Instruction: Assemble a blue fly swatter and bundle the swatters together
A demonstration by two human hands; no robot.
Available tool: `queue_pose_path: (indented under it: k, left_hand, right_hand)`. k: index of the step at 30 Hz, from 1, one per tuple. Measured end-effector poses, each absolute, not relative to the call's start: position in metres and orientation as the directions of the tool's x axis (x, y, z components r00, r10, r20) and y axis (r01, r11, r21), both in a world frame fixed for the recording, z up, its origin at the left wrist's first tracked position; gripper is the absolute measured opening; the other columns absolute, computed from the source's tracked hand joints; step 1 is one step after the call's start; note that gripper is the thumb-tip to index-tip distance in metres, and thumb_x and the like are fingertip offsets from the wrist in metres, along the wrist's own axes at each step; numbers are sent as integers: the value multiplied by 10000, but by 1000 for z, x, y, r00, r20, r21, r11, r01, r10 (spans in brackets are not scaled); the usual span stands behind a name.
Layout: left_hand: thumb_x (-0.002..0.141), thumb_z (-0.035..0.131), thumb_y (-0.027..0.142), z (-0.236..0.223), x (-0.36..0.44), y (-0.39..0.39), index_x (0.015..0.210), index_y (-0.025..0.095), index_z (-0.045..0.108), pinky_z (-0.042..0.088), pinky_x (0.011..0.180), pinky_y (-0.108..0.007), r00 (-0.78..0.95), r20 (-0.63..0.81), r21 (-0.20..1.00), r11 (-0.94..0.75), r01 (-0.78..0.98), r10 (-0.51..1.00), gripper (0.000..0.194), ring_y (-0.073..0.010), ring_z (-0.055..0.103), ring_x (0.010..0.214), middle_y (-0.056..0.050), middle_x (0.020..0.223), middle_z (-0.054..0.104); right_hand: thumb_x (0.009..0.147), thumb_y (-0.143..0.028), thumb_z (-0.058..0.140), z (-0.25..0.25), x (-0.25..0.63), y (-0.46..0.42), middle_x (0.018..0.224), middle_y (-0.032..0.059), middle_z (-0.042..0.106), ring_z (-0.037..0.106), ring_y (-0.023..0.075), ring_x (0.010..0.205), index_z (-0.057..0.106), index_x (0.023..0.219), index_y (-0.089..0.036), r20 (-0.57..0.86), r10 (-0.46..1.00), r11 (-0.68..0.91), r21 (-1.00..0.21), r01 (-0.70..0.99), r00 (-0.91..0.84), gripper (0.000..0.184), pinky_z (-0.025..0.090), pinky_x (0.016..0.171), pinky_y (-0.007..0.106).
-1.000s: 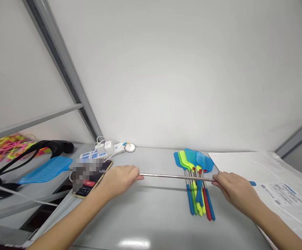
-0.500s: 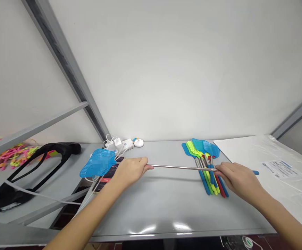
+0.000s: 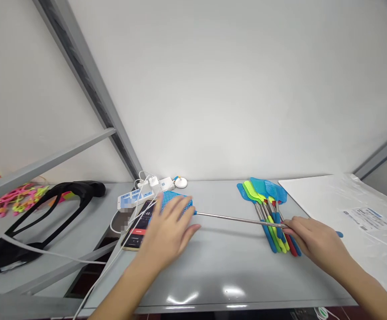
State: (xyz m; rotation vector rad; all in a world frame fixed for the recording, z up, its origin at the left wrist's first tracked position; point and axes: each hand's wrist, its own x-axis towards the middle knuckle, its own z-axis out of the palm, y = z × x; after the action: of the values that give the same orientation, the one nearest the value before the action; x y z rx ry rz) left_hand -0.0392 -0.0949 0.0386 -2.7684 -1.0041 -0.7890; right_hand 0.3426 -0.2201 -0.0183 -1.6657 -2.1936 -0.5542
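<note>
The extended blue fly swatter (image 3: 233, 218) lies crosswise above the bench (image 3: 213, 266), its steel rod running left from the handle, pinched in the right hand (image 3: 313, 240) beside the swatter bundle (image 3: 270, 213), to the head under the left hand's (image 3: 170, 231) spread, loose fingers (image 3: 188, 218).

bare tabletop (image 3: 220, 262) between hands, swatter bundle (image 3: 273, 218) right

Head camera, looking forward-down, close over table (image 3: 213, 266).
</note>
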Motion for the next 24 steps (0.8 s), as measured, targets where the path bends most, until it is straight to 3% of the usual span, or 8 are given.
queue_pose_path:
  k: [3,4,6,9,14,17,22,24]
  left_hand:
    - [937,459,471,39,-77,-81,1300,255,508,270,1118,-597,203,517,562,-509,652,831,425,-323,436,1325,-108,1369,551]
    - [929,456,518,37,-86,-76,1308,255,501,374,1061,-569,74,386,755,-361,548,920,464,-321,486,1288,-114,1341,576]
    - [895,479,593,31,-95,-70,1269,221,544,517,919,-497,90,16,967,-38,252,996,531,-318,604,1157,-135,1241,646]
    - [776,702,517,20,-81,-75,1126,188,632,580,786,-409,238,-286,955,297,-10,928,485,-273,713,907,-115,1044,731]
    - [710,794,429,7,-9,-115,927,145,699,589,742,-368,385,-348,896,425,-133,855,369,-242,727,780,-100,897,757]
    - [748,754,464,8,13,-132,918,147,702,589,704,-350,347,-323,886,410,-215,881,364,-233,721,759,-95,875,755]
    - [755,753,428,14,-3,-123,950,150,687,585,759,-377,377,-271,947,315,-58,886,346,-252,712,842,-93,924,743]
    - [788,716,440,6,-6,-116,1024,173,642,571,786,-376,369,-226,964,263,-51,901,364,-236,699,877,-87,992,725]
  right_hand:
    - [985,-333,470,-15,349,-223,679,0,577,540,152,606,620,956,-221,514,816,249,97,964,-263,188,341,604,290]
    - [981,-331,478,-14,349,-222,683,2,582,539,152,606,622,952,-221,524,806,262,99,960,-274,184,345,608,292]
    - [977,-327,482,-11,347,-218,684,7,587,532,152,599,627,938,-220,531,789,295,113,949,-309,185,349,607,294]
    - [976,-307,479,-11,333,-211,663,4,586,501,140,548,625,929,-212,537,767,331,139,934,-351,181,339,579,291]
    - [992,-267,437,-22,278,-194,727,23,633,586,147,632,608,959,-207,476,757,465,86,881,-446,185,332,561,275]
    - [1018,-221,341,-16,245,-183,690,9,616,569,124,593,591,929,-194,481,781,491,-77,868,-399,266,322,534,264]
    - [1008,-300,409,0,237,-181,672,7,612,580,154,588,598,916,-210,452,782,469,24,883,-428,229,314,527,288]
    - [1010,-311,397,-2,248,-188,724,15,646,624,167,631,587,945,-223,396,833,434,-35,900,-386,220,345,536,281]
